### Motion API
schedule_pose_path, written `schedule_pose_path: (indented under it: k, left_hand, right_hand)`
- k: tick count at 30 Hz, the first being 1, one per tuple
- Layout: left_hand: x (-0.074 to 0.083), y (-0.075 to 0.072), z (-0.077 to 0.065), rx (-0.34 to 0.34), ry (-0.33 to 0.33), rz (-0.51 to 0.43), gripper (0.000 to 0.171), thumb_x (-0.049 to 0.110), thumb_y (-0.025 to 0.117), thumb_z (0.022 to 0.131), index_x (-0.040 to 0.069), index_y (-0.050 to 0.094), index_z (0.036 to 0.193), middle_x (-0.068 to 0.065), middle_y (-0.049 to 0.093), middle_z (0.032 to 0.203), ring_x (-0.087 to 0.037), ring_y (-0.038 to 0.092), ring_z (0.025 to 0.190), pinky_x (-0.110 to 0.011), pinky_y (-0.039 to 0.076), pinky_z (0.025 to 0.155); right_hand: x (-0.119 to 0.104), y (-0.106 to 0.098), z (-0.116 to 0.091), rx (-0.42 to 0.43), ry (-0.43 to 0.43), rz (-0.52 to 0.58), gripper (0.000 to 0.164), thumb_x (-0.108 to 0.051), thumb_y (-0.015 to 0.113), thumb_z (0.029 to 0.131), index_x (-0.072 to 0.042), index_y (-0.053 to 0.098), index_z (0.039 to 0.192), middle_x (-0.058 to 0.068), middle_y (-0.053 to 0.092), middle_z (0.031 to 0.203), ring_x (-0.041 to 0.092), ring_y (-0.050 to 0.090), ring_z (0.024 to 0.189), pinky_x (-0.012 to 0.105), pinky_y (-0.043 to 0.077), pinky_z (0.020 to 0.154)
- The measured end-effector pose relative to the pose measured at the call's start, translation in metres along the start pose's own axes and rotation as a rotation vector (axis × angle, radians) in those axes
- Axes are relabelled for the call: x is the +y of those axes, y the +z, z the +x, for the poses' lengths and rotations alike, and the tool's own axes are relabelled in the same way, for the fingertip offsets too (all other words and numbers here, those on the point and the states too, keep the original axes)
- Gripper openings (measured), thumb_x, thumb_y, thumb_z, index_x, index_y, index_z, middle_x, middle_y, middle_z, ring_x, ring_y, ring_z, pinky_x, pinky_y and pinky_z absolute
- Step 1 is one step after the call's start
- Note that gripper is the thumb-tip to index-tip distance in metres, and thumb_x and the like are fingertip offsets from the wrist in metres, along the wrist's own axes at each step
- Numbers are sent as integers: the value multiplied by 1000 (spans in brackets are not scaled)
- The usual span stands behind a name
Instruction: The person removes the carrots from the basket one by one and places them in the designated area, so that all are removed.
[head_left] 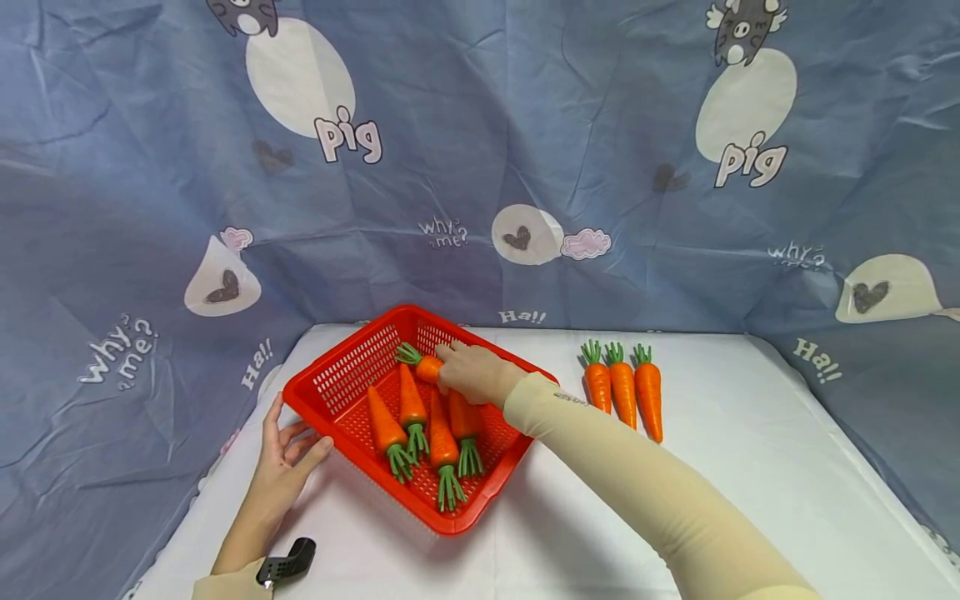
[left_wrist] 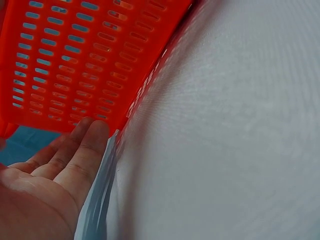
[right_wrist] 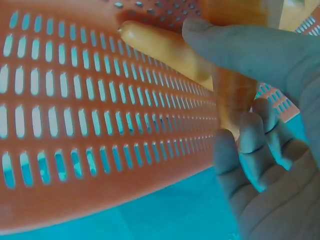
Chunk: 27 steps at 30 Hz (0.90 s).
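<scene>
A red plastic basket (head_left: pixel 450 522) with slotted walls stands turned cornerwise on the white table, several orange carrots with green tops lying in it, one of them a carrot (head_left: pixel 385 421) near the left side. My right hand (head_left: pixel 476 371) reaches in at the far side and holds another carrot (head_left: pixel 427 368) between thumb and fingers, its green top pointing left. In the right wrist view, the thumb lies over that carrot (right_wrist: pixel 234 95) and the fingertips meet its other side. At the basket's left corner, my left hand (head_left: pixel 283 462) touches the outside with fairly straight fingers (left_wrist: pixel 82 155).
Three carrots (head_left: pixel 622 383) lie side by side on the table right of the basket, green tops away from me. Behind the white table (head_left: pixel 750 433) hangs a blue printed cloth (head_left: pixel 450 150). A dark band (head_left: pixel 288 562) sits on my left wrist.
</scene>
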<state>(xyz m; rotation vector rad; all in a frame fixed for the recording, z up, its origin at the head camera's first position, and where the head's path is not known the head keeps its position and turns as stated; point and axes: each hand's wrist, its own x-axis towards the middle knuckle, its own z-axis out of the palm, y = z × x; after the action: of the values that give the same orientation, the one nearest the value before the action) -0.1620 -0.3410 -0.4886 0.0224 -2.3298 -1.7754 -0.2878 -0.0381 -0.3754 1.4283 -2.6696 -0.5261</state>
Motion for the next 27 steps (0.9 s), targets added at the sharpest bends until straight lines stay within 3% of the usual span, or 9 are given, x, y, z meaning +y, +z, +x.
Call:
schedule_pose_path:
  k: [5,10,20,27]
  left_hand:
    - [0,0,0,2,-4,2,107,10,71,102,29,-8,173,-15,44,149,16,59,108,-6,52,87]
    - [0,0,0,-3,-14,2,107,12,70,103,30,-8,173,-20,44,153,17,58,108,-5,51,87]
    - [0,0,0,-2,-18,0,107,11,70,103,30,-8,173,-20,44,154,16,58,108,-5,51,87]
    - [0,0,0,-5,-23,-16,107,11,70,103,31,-8,173,-20,42,153,15,59,107,-7,53,86]
  right_hand:
    - [0,-1,0,-5,-8,-109,27,-18,78,98,-39,85,113,-3,69,126,24,56,110,30,51,86]
    - [4,0,-2,-15,-28,-146,29,-16,79,96,-41,85,109,-11,74,123,20,58,113,32,49,86]
    - [5,-3,-10,-60,-43,-215,25,-18,74,100,-40,79,111,-5,73,125,22,61,115,32,56,89]
    - [7,-4,-15,-36,-96,-196,22,-17,76,98,-37,83,104,-3,76,115,22,65,109,32,56,91]
